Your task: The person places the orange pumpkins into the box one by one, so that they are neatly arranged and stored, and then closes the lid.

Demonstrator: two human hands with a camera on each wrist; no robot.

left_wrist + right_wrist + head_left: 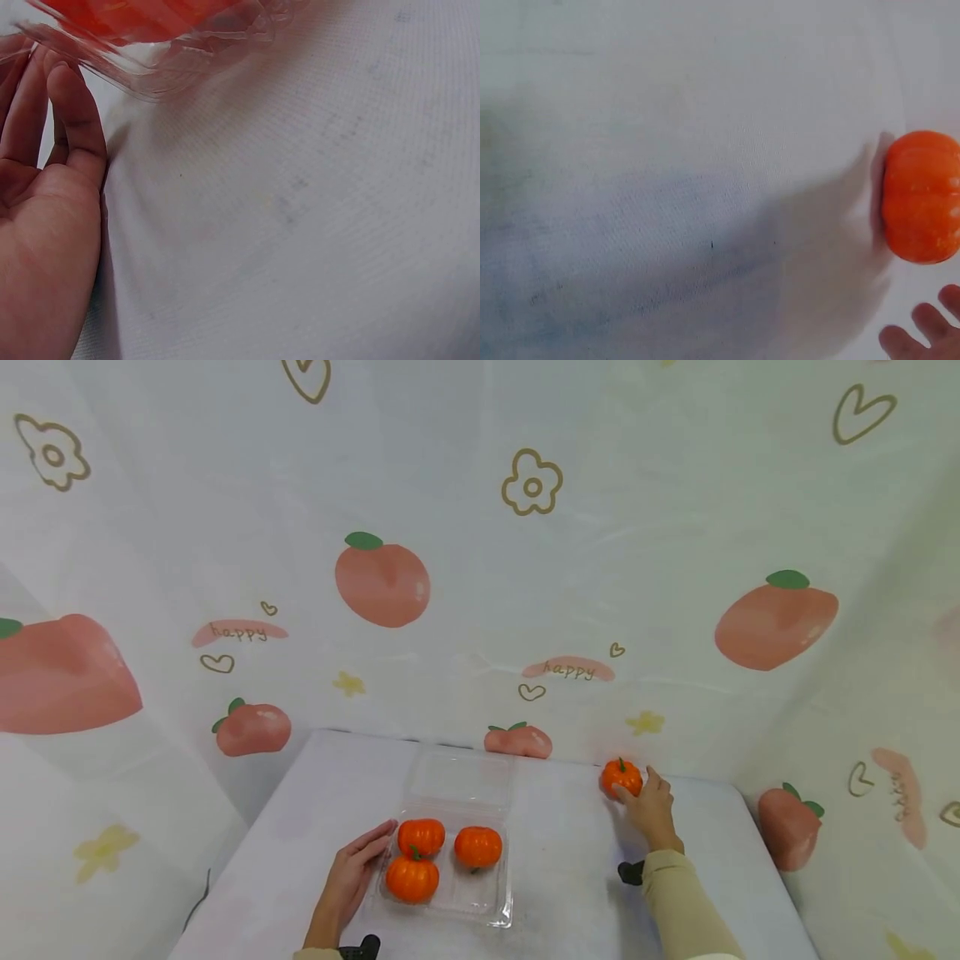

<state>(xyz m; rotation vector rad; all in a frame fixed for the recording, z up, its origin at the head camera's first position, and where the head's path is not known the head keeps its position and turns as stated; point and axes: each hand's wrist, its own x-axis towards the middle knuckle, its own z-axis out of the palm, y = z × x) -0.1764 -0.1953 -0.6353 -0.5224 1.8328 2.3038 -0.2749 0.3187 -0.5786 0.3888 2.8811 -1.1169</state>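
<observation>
A clear plastic clamshell box (495,893) lies on the table with its lid (461,777) folded back. Inside it are three small orange pumpkins: one at upper left (422,837), one at lower left (412,880) and one at right (478,847). My left hand (351,872) lies along the box's left side, fingers fairly straight; the left wrist view shows its fingertips by the plastic wall (150,82). Another orange pumpkin (621,778) stands at the table's back right. Around it my right hand (651,808) has thumb and fingers spread; the right wrist view shows fingertips (930,322) apart from the pumpkin (924,199).
The white-covered table (562,877) backs onto a hanging white cloth (465,677) printed with fruit, hearts and flowers. The cloth also rises at the left and right sides. A dark cable (198,900) hangs by the table's left edge.
</observation>
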